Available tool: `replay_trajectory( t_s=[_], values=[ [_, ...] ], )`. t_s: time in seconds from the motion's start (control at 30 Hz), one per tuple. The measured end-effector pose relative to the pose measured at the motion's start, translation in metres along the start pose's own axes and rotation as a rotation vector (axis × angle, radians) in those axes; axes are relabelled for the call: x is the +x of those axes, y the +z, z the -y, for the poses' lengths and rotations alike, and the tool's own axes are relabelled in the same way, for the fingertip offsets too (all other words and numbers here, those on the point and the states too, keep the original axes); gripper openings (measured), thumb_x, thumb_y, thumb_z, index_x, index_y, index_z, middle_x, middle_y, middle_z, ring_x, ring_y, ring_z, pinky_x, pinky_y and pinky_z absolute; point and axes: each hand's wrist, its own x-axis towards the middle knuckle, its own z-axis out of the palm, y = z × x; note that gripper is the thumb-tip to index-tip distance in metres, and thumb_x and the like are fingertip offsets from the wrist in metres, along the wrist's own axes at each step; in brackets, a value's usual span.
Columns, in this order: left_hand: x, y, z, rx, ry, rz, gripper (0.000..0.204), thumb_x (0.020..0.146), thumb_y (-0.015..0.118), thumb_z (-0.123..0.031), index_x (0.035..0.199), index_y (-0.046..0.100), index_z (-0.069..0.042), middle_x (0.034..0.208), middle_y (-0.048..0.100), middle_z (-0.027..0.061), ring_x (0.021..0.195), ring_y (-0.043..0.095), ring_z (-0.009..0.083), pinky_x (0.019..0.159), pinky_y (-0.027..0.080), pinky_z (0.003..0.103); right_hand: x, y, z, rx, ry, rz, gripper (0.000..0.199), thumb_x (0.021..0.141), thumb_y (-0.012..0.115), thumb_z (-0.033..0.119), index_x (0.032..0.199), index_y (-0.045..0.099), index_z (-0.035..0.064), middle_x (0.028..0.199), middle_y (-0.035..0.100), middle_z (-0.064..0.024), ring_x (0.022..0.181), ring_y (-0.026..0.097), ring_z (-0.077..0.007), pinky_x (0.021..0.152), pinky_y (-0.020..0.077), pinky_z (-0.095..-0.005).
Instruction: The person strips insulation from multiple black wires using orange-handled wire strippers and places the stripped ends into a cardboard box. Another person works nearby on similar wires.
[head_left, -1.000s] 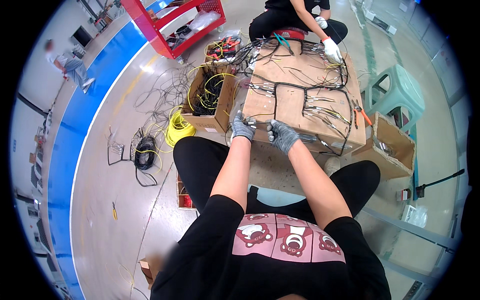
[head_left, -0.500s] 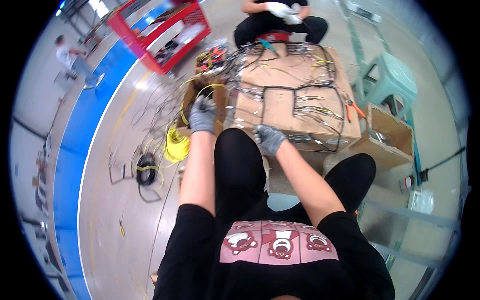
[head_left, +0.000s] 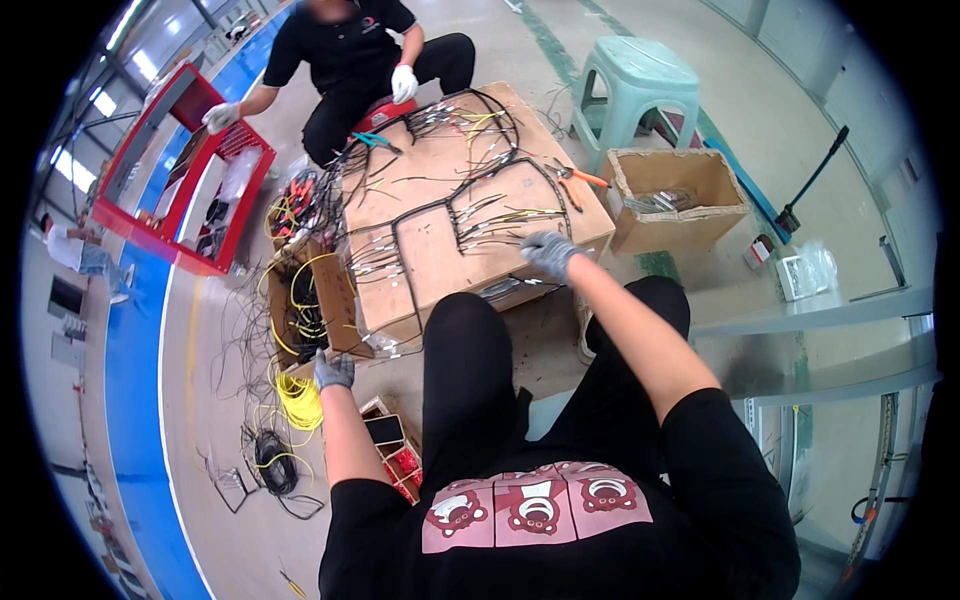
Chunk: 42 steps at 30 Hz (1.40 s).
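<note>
My left hand (head_left: 335,369), in a grey glove, is at the near edge of a cardboard carton (head_left: 345,300) filled with black and yellow wires. Its fingers are bent, and a thin wire with white tags (head_left: 390,354) runs close beside them. My right hand (head_left: 550,256), gloved alike, is over the near right part of a wooden board (head_left: 430,290), its fingers curled near loose wire ends (head_left: 510,218). What either hand grips is too small to make out. Across the board lies a branched black wire harness (head_left: 425,207) with yellow, black and white-tagged ends.
Orange-handled pliers (head_left: 580,177) and teal-handled pliers (head_left: 377,140) lie on the board. A co-worker (head_left: 345,60) in white gloves sits behind it, beside a red cart (head_left: 225,235). Right stand an open carton (head_left: 680,235) and green stool (head_left: 645,75). A yellow wire coil (head_left: 300,402) lies left.
The view has swung. My left hand has come back from inside the carton to its near edge; my right has moved rightward along the board. The co-worker's hands have parted, one toward the cart.
</note>
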Motion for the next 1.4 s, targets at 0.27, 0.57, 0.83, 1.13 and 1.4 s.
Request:
replay_trajectory(
  t_s=[0.27, 0.57, 0.83, 1.13, 1.4],
  values=[
    [-0.040, -0.020, 0.054, 0.193, 0.264, -0.109, 0.050, 0.083, 0.055, -0.029, 0.126, 0.040, -0.009, 0.108, 0.051, 0.0081, 0.097, 0.051, 0.0203, 0.086, 0.040, 0.035, 0.027, -0.117, -0.049, -0.574, 0.404, -0.172, 0.051, 0.073, 0.066, 0.031, 0.115, 0.052, 0.0054, 0.111, 0.056, -0.0169, 0.101, 0.055, -0.0278, 0.088, 0.0429, -0.0348],
    [-0.305, 0.229, 0.134, 0.495, 0.582, 0.788, 0.033, 0.086, 0.053, -0.015, 0.117, 0.050, -0.003, 0.106, 0.053, 0.0058, 0.098, 0.050, 0.0151, 0.089, 0.038, 0.026, 0.085, -0.116, -0.066, -0.826, 0.587, -0.041, 0.089, 0.068, 0.064, 0.055, 0.136, 0.027, 0.0102, 0.136, 0.034, -0.0110, 0.125, 0.034, -0.0287, 0.102, 0.0291, -0.0394],
    [-0.219, 0.330, 0.324, 0.122, -0.066, 0.717, 0.035, 0.081, 0.058, -0.007, 0.113, 0.044, -0.010, 0.094, 0.049, 0.0024, 0.085, 0.049, 0.0100, 0.069, 0.042, 0.022, 0.107, -0.111, -0.074, -0.706, 0.659, 0.078, 0.108, 0.054, 0.073, 0.060, 0.137, 0.023, 0.0126, 0.136, 0.031, -0.0165, 0.125, 0.033, -0.0337, 0.099, 0.0344, -0.0416],
    [-0.176, 0.362, 0.333, -0.033, -0.197, 0.556, 0.043, 0.080, 0.055, 0.001, 0.119, 0.043, -0.011, 0.092, 0.052, 0.0029, 0.077, 0.052, 0.0100, 0.069, 0.045, 0.022, 0.112, -0.109, -0.062, -0.745, 0.738, 0.192, 0.105, 0.058, 0.072, 0.050, 0.138, 0.021, 0.0075, 0.131, 0.037, -0.0203, 0.121, 0.038, -0.0348, 0.099, 0.0360, -0.0384],
    [-0.165, 0.382, 0.349, -0.042, -0.197, 0.574, 0.040, 0.080, 0.059, -0.003, 0.116, 0.046, -0.014, 0.080, 0.051, -0.0027, 0.065, 0.045, 0.0050, 0.054, 0.038, 0.019, 0.096, -0.109, -0.099, -0.364, 0.825, 0.168, 0.075, 0.060, 0.068, 0.047, 0.118, 0.047, 0.0033, 0.112, 0.055, -0.0191, 0.104, 0.055, -0.0286, 0.087, 0.0449, -0.0345]
  ],
)
